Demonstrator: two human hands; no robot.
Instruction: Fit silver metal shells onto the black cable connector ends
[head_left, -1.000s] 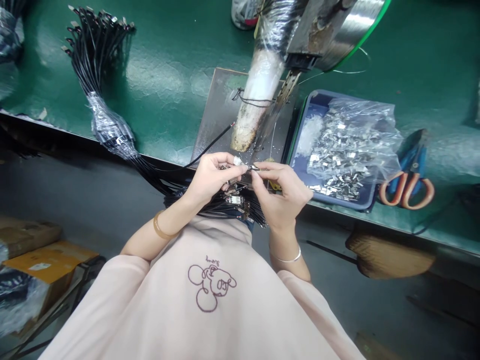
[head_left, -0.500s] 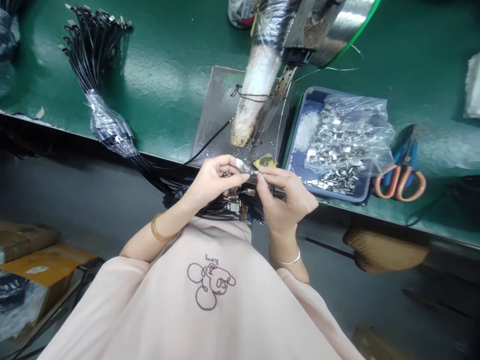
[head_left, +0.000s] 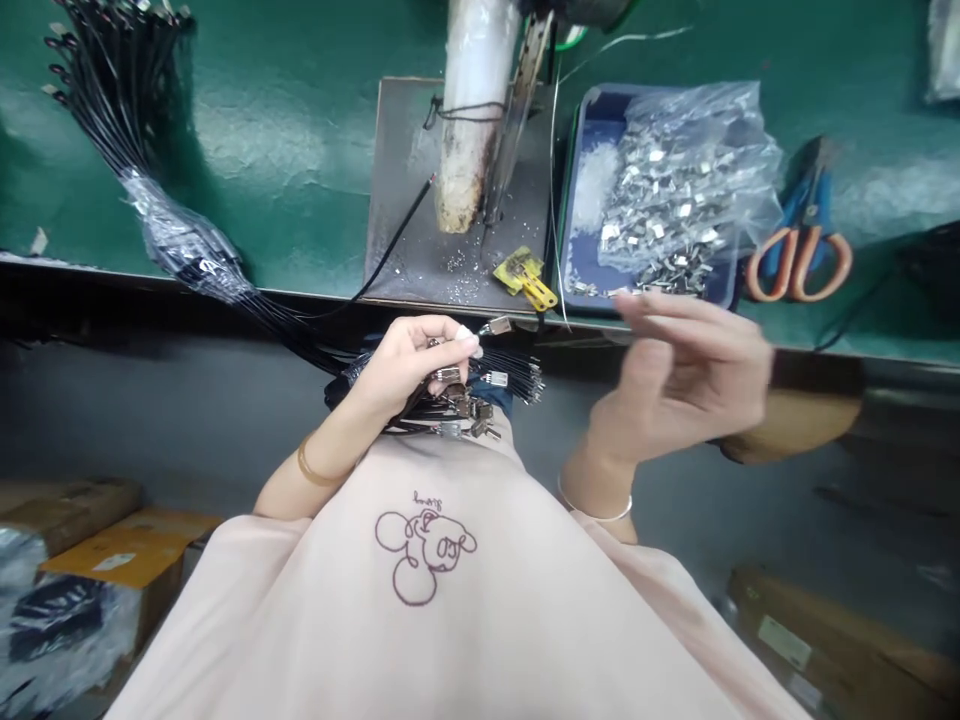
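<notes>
My left hand (head_left: 409,365) grips a bundle of black cables (head_left: 442,395) with metal connector ends just below the bench edge; one silver connector (head_left: 498,326) sticks out past my fingertips. My right hand (head_left: 686,370) hovers blurred to the right, fingers spread and empty, just below the blue tray (head_left: 574,215) that holds a clear bag of small metal shells (head_left: 679,190). The same cables run up left to a plastic-wrapped bundle (head_left: 184,250) on the green bench.
A grey metal plate (head_left: 405,210) carries a wrapped white tool barrel (head_left: 469,120) and a yellow scrap (head_left: 525,275). Orange-handled scissors (head_left: 799,255) lie right of the tray. Cardboard boxes (head_left: 112,555) sit on the floor left and at lower right.
My right hand has let go of the connector and moved right toward the blue tray, fingers spreading. The view tilted downward; my left hand stays on the cable bundle.
</notes>
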